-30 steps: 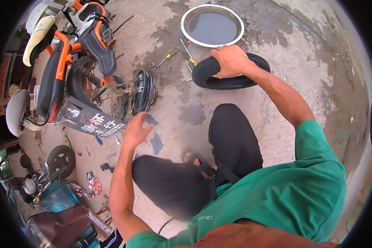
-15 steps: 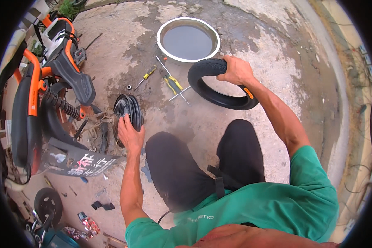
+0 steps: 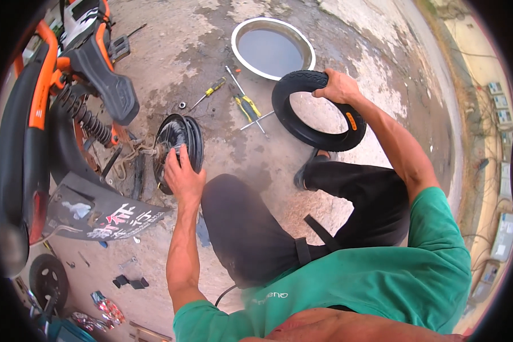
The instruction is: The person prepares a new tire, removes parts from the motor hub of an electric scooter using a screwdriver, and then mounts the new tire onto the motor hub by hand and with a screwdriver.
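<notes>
My left hand (image 3: 183, 178) has its fingers curled on the black wheel rim (image 3: 194, 142) at the rear of the orange-and-black scooter. My right hand (image 3: 341, 86) grips a black tire (image 3: 293, 122) with an orange label, held tilted to the right of the rim. Between them on the ground lie a yellow-handled screwdriver (image 3: 214, 87), yellow-and-black pliers (image 3: 249, 105) and a metal cross wrench (image 3: 261, 117). A small nut (image 3: 182, 106) is near the rim.
The scooter (image 3: 37, 114) fills the left side. A round basin of murky water (image 3: 237, 61) stands ahead. Lower left are a loose small wheel (image 3: 47, 273), scattered small parts and foil packets (image 3: 108, 308). A pale wall (image 3: 470, 57) with grey boxes and cables runs along the right.
My left hand has moved forward onto the wheel rim. My right hand still holds the tire, which has turned more upright. My right leg has swung out to the right, showing the foot.
</notes>
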The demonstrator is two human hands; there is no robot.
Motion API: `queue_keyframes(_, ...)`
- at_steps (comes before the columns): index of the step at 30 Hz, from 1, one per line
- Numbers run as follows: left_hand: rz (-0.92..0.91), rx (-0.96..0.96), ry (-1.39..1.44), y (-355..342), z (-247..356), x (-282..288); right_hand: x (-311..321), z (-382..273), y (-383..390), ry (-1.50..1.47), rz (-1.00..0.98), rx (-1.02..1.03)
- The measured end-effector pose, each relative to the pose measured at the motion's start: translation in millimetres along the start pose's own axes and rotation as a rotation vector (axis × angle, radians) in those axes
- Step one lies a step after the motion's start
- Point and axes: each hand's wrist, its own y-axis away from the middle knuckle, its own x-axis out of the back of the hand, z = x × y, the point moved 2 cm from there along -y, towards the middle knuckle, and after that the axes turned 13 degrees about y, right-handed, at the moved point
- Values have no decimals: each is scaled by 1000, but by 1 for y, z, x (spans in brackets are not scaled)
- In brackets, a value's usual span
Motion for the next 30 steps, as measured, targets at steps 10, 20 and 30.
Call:
queue_keyframes(10, -88, -19, -7, -3, -2, 8, 17, -48, -73, 145, -120, 243)
queue_keyframes(20, -276, -17, -37, -11, -4, 5, 7, -181, -142, 445, -182, 893)
queue_keyframes(30, -132, 104, -79, 9, 4, 6, -51, -297, -216, 380, -354, 1090)
